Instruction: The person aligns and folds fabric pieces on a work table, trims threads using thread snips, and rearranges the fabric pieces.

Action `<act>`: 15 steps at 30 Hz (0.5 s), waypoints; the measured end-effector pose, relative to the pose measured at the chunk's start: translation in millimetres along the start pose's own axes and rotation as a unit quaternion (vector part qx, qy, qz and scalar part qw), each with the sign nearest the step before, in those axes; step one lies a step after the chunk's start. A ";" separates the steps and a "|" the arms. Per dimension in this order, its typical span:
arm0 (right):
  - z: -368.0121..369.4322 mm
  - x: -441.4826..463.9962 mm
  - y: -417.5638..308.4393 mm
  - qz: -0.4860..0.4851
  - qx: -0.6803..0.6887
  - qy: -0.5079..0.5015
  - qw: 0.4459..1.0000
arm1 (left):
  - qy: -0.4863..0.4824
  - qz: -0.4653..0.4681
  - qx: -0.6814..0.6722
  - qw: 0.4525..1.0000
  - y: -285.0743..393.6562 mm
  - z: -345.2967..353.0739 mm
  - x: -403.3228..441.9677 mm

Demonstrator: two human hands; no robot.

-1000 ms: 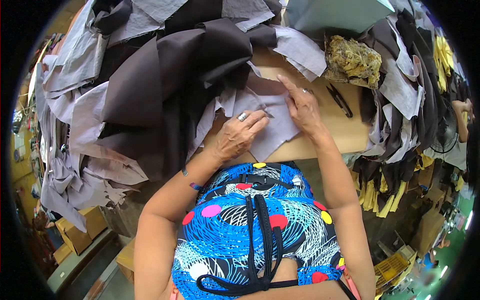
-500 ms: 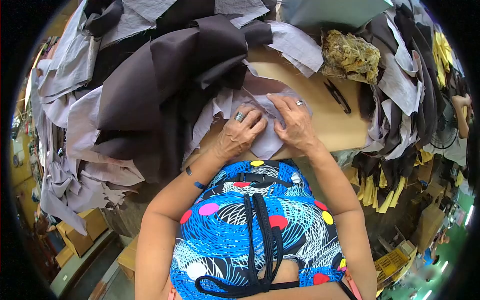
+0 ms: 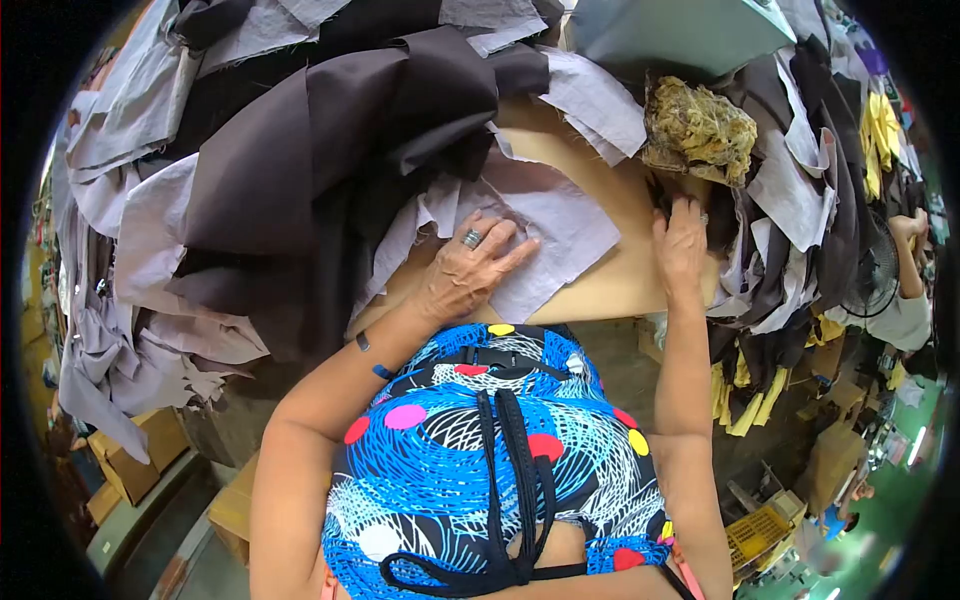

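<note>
My left hand (image 3: 472, 262), with rings on it, rests on a lilac fabric piece (image 3: 565, 215) with frayed edges. Its fingers are bent onto the cloth and hold it; the thumb is mostly hidden. My right hand (image 3: 683, 245) reaches to the right side of the tan board, fingers closed around black thread snips (image 3: 656, 188). Most of the snips are covered by the hand, and its fingertips are in shadow. Large dark brown fabric (image 3: 345, 150) lies heaped beside the left hand, joined or touching the lilac cloth; which one, I cannot tell.
A clear bag of yellowish scraps (image 3: 700, 130) sits just beyond my right hand. The tan board (image 3: 610, 285) shows around the cloth. Fabric piles hang at left and right (image 3: 800, 190). A grey bin (image 3: 680, 35) stands at the back. Another person's arm (image 3: 910, 255) appears far right.
My right hand has left the lilac fabric and moved right onto the thread snips. My left hand stays on the cloth, whose right part now lies spread flatter.
</note>
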State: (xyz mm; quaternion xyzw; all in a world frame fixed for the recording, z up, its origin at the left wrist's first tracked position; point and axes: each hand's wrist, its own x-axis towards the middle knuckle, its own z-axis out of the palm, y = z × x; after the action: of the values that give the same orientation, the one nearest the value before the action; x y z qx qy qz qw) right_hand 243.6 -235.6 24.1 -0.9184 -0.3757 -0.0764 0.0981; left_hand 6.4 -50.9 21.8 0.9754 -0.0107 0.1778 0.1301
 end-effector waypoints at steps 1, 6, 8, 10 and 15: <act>-3.2 -1.9 -1.6 -0.008 0.017 -0.018 1.000 | 0.008 -0.006 -0.008 1.000 0.6 0.7 0.0; -1.4 -16.7 -9.4 -0.012 0.070 -0.024 0.997 | 0.036 -0.042 -0.044 0.998 3.7 6.0 -2.9; -0.2 -18.4 -12.8 -0.005 0.111 -0.014 0.994 | 0.046 -0.044 -0.042 0.997 4.2 8.5 -3.0; -28.1 -20.6 -39.2 -0.027 0.205 -0.027 0.978 | 0.038 -0.049 -0.030 0.998 3.7 8.4 -4.0; -41.5 -32.5 -89.9 -0.090 0.360 -0.163 0.914 | -0.007 -0.051 -0.006 0.999 6.9 5.4 -4.9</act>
State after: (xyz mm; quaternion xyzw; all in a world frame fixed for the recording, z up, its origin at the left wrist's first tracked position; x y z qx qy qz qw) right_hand 154.4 -204.6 68.4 -0.7828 -0.4698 0.2065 0.3519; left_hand 3.2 -59.1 16.9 0.9752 0.0368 0.1637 0.1444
